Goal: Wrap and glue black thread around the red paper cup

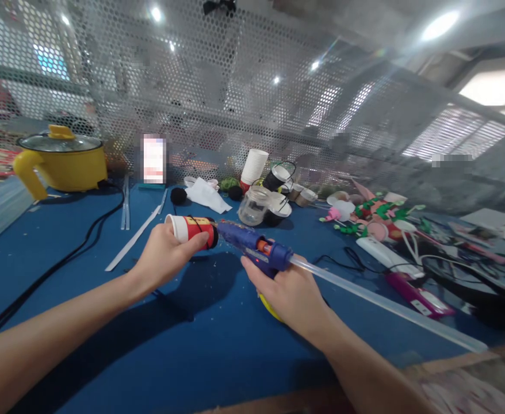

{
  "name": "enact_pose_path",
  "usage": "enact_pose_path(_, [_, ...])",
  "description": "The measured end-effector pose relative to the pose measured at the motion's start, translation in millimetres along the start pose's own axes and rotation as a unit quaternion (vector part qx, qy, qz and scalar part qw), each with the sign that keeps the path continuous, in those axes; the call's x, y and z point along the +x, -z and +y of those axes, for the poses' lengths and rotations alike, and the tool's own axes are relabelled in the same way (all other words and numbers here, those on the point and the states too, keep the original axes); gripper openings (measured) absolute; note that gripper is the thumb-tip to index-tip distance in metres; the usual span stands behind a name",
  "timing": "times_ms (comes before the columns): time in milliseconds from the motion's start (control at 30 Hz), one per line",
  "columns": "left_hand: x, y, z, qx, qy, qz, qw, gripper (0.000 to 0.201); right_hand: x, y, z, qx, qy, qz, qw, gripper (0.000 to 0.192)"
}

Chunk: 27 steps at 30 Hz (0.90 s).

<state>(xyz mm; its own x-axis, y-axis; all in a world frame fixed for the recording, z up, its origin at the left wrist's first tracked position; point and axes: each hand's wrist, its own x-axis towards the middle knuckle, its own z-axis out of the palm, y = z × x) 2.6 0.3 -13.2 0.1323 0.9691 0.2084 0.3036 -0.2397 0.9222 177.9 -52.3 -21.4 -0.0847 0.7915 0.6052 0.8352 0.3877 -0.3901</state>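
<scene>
Gripping a red paper cup (194, 230) on its side above the blue table (218, 345), the left hand (164, 256) closes around it. Just right, a blue glue gun (252, 247) touches the cup's base, clamped in the right hand (289, 290), a clear glue stick (386, 305) trailing rightward.

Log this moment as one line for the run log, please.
left hand: holds red paper cup sideways | right hand: grips blue glue gun, nozzle at cup base | clear glue stick trails behind | blue table

yellow pot (62, 161), stacked cups (254, 165), jar (253, 205)
</scene>
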Motion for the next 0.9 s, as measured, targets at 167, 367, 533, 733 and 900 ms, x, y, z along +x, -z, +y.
enact_pose_path(167, [2, 1.4, 6, -0.047, 0.034, 0.006, 0.998, 0.018, 0, 1, -2, 0.029, -0.005, -0.007, 1.000, 0.015])
enact_pose_path(367, [6, 1.1, 7, -0.153, 0.145, 0.025, 0.977, 0.012, 3, 4, -7, 0.076, -0.021, -0.022, 0.997, 0.014])
enact_pose_path(533, [8, 1.9, 8, -0.244, 0.200, 0.025, 0.948, 0.009, 1, 5, -9, 0.091, -0.037, -0.051, 0.994, 0.014])
enact_pose_path(733, [12, 4.9, 1, -0.279, 0.212, 0.001, 0.937, 0.014, -1, 5, -8, 0.082, -0.035, -0.057, 0.994, 0.015])
enact_pose_path(900, [13, 5.3, 3, -0.293, 0.226, -0.006, 0.929, 0.010, -3, 3, -6, 0.058, -0.040, -0.076, 0.995, 0.014])
